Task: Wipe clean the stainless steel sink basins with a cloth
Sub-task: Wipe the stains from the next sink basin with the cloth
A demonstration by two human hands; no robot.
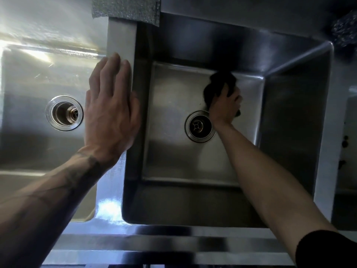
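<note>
Dark cloth [217, 84] sits bunched on the floor of the right basin [173, 155], at the far edge where the floor meets the back wall. The right hand [226, 109] grips it from the near side, fingers curled over the bundle and pressing it down onto the steel. The wrist lies just beside the right drain [200, 126], on its right, and the forearm reaches in over the front rim [173, 240], with a black sleeve [326, 250] showing at the lower corner.

The left hand [110, 113] lies flat and open, fingers straight and close together, palm down on the divider [120, 39] between the two basins. It holds nothing. Its forearm crosses above the near part of the left basin [29, 84].

The left basin catches bright glare along its back wall, and its drain [64, 112] (an open round hole with a metal ring) lies just left of the resting hand.

A grey rag [125, 8] hangs over the far end of the divider, well apart from both hands. At the far right corner, on the ledge beyond the right basin, there is a dark speckled lump [344, 29], too blurred to tell what it is.
</note>
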